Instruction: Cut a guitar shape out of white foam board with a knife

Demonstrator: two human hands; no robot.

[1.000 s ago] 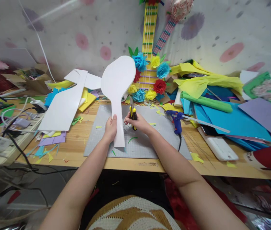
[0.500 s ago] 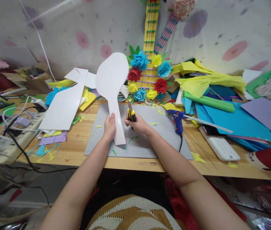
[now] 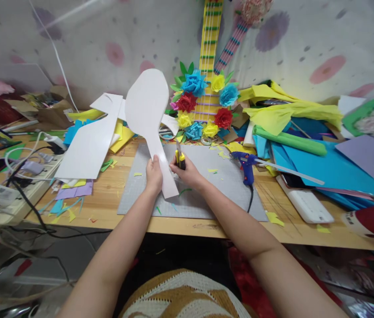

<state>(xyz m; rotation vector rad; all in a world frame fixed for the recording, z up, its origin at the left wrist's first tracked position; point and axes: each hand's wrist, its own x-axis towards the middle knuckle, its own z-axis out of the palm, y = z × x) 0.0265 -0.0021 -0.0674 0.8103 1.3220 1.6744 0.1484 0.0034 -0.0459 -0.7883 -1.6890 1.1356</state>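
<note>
My left hand [image 3: 154,175] is closed on the narrow neck of a white guitar-shaped foam board cutout [image 3: 147,101], thumb on its front face. The cutout is raised above a grey cutting mat [image 3: 200,207], its rounded body up and leaning left. In my right hand [image 3: 187,172] is a yellow and black utility knife [image 3: 180,160], blade pointing up. The fingertips of that hand are close beside the neck's right edge; whether they touch it I cannot tell. Small green and yellow scraps lie on the mat.
A blue glue gun [image 3: 247,165] lies on the mat's right side. Behind stands a yellow paper guitar [image 3: 208,66] with paper flowers. White board offcuts [image 3: 85,150] and a power strip [image 3: 24,194] are left. Blue sheets [image 3: 326,170], a white device [image 3: 309,206] and a cup [image 3: 372,219] are right.
The white cutout has tilted further left, its bottom end swinging right. My right hand, with the utility knife, has come slightly closer to the neck.
</note>
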